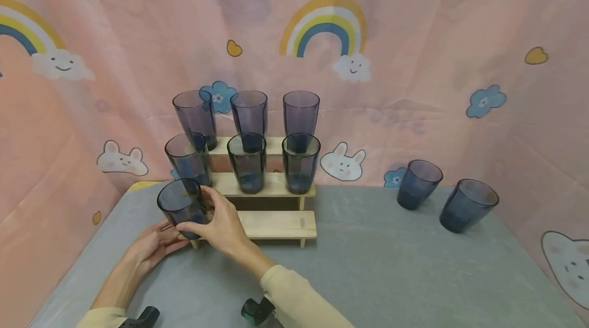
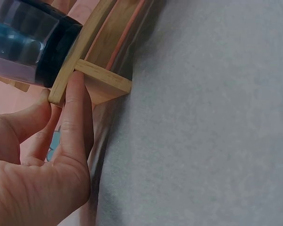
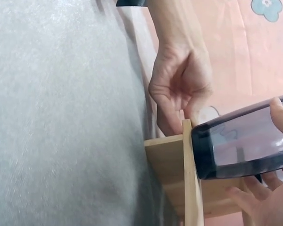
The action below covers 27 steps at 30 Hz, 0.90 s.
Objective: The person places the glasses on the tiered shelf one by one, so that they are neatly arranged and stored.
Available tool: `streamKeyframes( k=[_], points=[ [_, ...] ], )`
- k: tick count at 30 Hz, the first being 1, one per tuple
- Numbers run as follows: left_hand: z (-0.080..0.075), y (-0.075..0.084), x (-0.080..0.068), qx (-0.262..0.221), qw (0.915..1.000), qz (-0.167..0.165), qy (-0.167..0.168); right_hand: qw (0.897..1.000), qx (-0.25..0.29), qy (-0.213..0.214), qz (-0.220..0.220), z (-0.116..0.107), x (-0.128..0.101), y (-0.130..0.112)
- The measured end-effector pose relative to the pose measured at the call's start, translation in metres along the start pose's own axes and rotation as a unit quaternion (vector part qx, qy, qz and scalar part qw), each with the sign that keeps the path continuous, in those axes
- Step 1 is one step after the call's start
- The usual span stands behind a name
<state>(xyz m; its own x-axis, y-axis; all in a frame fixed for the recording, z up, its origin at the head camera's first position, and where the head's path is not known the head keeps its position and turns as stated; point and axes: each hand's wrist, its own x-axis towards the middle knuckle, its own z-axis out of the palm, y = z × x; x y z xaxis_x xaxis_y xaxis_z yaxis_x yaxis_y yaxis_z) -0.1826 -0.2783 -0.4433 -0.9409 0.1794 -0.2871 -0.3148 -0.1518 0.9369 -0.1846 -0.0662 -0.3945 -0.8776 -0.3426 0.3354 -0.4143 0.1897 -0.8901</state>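
Observation:
In my right hand (image 1: pixel 223 223) is a bluish-purple drinking glass (image 1: pixel 180 202), gripped with the thumb and fingers around its side. Its base meets the left end of the lowest step of a wooden tiered shelf (image 1: pixel 280 223). My left hand (image 2: pixel 52 155) pinches the end of that step, thumb at the top edge and fingertips underneath, close to the glass's base. Behind, the middle tier bears a left glass (image 1: pixel 187 156), a centre glass (image 1: pixel 247 161) and a right glass (image 1: pixel 301 164). Three more glasses, including one at its right (image 1: pixel 301 113), stand on the top tier.
Two similar glasses stand on the grey table (image 1: pixel 368 266) at the right: a nearer glass (image 1: pixel 467 208) and a farther glass (image 1: pixel 417 184). A pink patterned curtain (image 1: pixel 405 62) hangs right behind the shelf and along both sides.

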Motion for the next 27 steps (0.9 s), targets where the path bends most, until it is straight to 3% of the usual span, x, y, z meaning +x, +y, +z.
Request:
streamKeyframes(
  k=[6,14,19,27],
  points=[
    [-0.001,-0.001,-0.001,-0.008,1.0,-0.002,-0.003,1.0,-0.009,-0.02,-0.012,-0.017,-0.01,-0.007],
    [0.001,-0.001,0.001,-0.014,0.9998,-0.005,0.011,0.994,0.055,-0.01,-0.096,-0.058,-0.027,-0.012],
    [0.001,-0.001,0.001,-0.025,0.9997,-0.004,-0.004,0.993,0.014,-0.007,-0.118,-0.09,-0.041,-0.009],
    [-0.001,0.001,0.0,-0.04,0.9989,-0.009,-0.023,0.986,-0.063,0.055,-0.141,-0.152,-0.06,0.013]
  ],
)
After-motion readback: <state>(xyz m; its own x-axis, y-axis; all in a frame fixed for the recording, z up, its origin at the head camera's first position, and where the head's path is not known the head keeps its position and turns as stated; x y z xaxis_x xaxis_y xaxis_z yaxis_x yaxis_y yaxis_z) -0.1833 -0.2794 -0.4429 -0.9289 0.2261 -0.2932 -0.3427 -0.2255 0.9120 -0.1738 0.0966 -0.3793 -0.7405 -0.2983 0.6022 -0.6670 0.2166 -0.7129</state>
